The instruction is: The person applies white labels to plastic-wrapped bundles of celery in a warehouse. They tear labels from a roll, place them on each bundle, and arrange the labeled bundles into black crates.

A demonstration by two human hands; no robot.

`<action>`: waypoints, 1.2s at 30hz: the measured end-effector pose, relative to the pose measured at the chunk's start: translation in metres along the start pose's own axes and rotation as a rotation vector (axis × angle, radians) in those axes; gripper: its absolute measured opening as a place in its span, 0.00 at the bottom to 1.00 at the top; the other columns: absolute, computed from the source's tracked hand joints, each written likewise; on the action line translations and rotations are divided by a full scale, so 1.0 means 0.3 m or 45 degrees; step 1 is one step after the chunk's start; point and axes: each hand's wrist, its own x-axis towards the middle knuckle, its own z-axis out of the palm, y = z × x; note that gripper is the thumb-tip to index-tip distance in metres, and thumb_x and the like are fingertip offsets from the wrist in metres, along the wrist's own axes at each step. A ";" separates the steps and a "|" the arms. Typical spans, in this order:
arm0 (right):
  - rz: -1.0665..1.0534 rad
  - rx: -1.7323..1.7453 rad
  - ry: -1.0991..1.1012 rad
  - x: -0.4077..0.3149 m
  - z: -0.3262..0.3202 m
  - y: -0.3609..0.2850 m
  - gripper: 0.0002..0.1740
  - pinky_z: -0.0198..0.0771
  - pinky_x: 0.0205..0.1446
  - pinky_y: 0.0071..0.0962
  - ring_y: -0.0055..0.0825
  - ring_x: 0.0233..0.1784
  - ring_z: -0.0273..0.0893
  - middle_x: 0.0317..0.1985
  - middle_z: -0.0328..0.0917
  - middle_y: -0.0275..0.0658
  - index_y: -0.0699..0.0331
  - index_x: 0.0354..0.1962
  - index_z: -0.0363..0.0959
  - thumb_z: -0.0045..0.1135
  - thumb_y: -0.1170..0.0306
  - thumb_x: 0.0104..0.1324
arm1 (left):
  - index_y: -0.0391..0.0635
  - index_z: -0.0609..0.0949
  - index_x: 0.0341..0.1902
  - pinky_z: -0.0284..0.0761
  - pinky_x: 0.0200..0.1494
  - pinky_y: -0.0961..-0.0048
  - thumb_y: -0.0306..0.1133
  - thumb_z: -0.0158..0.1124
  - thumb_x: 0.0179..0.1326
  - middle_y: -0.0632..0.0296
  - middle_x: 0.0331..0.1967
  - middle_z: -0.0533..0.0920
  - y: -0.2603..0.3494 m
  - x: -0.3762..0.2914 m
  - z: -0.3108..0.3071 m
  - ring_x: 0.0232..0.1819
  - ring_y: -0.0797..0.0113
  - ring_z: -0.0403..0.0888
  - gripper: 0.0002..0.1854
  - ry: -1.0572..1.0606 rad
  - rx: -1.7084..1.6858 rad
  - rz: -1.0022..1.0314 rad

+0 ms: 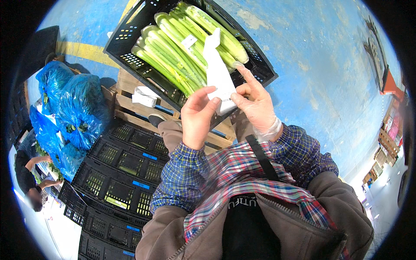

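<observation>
A strip of white labels (219,73) bearing small print runs between my hands and lies partly over the celery. My bare left hand (199,113) pinches its near end between thumb and fingertips. My right hand (256,104), in a clear plastic glove, holds the strip's other edge with the thumb, its index finger stretched toward the celery butts. Under the strip, several bunches of wrapped celery (172,58) lie side by side in a black plastic crate (130,61). One bunch carries a small white label (189,41).
The crate rests on a wooden pallet (125,102), beside a folded white label strip (144,97). Stacked black crates (113,175) stand at lower left. Behind them are blue plastic bags (79,107) of greens and another person (27,172). An orange-and-black pallet jack (388,81) stands far right.
</observation>
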 end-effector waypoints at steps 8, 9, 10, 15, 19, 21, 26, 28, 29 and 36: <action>0.188 0.268 -0.443 0.023 -0.026 0.042 0.39 0.63 0.61 0.23 0.21 0.57 0.67 0.52 0.72 0.33 0.56 0.68 0.56 0.62 0.76 0.61 | 0.39 0.77 0.51 0.71 0.43 0.83 0.23 0.64 0.61 0.67 0.38 0.79 0.023 -0.059 0.013 0.39 0.80 0.75 0.14 0.004 0.100 -0.008; 0.261 0.313 -0.481 0.024 -0.028 0.052 0.39 0.63 0.62 0.23 0.21 0.57 0.67 0.53 0.72 0.33 0.56 0.68 0.56 0.62 0.76 0.62 | 0.39 0.77 0.51 0.70 0.43 0.83 0.23 0.64 0.61 0.67 0.38 0.79 0.026 -0.061 0.012 0.39 0.80 0.75 0.14 0.006 0.078 0.004; 0.195 0.279 -0.446 0.029 -0.021 0.065 0.38 0.63 0.62 0.22 0.19 0.57 0.67 0.54 0.72 0.31 0.56 0.68 0.57 0.61 0.77 0.62 | 0.39 0.77 0.50 0.70 0.43 0.83 0.23 0.63 0.61 0.67 0.38 0.79 0.030 -0.059 0.009 0.39 0.80 0.74 0.13 0.036 0.101 -0.007; 0.203 0.412 -0.456 0.058 -0.017 0.100 0.28 0.67 0.56 0.22 0.17 0.51 0.71 0.49 0.76 0.31 0.59 0.61 0.66 0.60 0.76 0.62 | 0.39 0.77 0.49 0.70 0.42 0.83 0.24 0.63 0.62 0.68 0.37 0.79 0.041 -0.041 -0.001 0.39 0.81 0.74 0.12 -0.008 0.072 -0.062; 0.225 -0.355 -0.386 0.113 -0.043 0.089 0.13 0.71 0.41 0.23 0.16 0.38 0.75 0.34 0.81 0.33 0.63 0.44 0.76 0.62 0.72 0.61 | 0.40 0.78 0.46 0.68 0.39 0.84 0.25 0.65 0.61 0.70 0.35 0.77 0.040 -0.012 -0.008 0.36 0.82 0.71 0.11 0.084 0.405 -0.065; 0.078 -0.420 -0.298 0.127 -0.040 0.081 0.12 0.69 0.31 0.24 0.15 0.28 0.72 0.24 0.77 0.37 0.65 0.33 0.77 0.66 0.65 0.59 | 0.40 0.79 0.44 0.67 0.38 0.84 0.26 0.66 0.60 0.70 0.36 0.75 0.037 0.011 -0.012 0.34 0.82 0.70 0.10 0.123 0.656 -0.047; 0.228 -0.474 -0.276 0.170 -0.047 0.072 0.22 0.61 0.24 0.24 0.15 0.21 0.63 0.16 0.67 0.35 0.67 0.24 0.72 0.70 0.57 0.55 | 0.40 0.79 0.40 0.67 0.39 0.83 0.26 0.67 0.58 0.70 0.38 0.74 0.021 0.074 -0.048 0.34 0.81 0.69 0.08 0.175 0.760 0.284; 0.302 -0.628 -0.310 0.192 -0.058 0.080 0.23 0.62 0.24 0.24 0.16 0.21 0.63 0.16 0.67 0.35 0.68 0.24 0.72 0.70 0.55 0.54 | 0.43 0.81 0.34 0.64 0.33 0.82 0.28 0.70 0.54 0.67 0.36 0.75 -0.009 0.127 -0.085 0.31 0.78 0.68 0.07 0.247 0.637 0.361; 0.313 -0.627 -0.338 0.195 -0.066 0.086 0.23 0.62 0.25 0.25 0.17 0.21 0.64 0.16 0.68 0.35 0.68 0.25 0.73 0.70 0.55 0.54 | 0.40 0.81 0.35 0.67 0.36 0.81 0.30 0.69 0.56 0.66 0.35 0.78 -0.026 0.166 -0.120 0.33 0.78 0.71 0.08 0.305 0.476 0.252; 0.558 -0.403 -0.368 0.164 -0.145 0.141 0.18 0.66 0.31 0.24 0.17 0.28 0.70 0.22 0.74 0.34 0.67 0.30 0.74 0.65 0.60 0.60 | 0.34 0.83 0.41 0.73 0.40 0.76 0.38 0.68 0.56 0.59 0.31 0.84 -0.216 0.729 -0.497 0.34 0.73 0.79 0.18 0.451 0.788 -0.006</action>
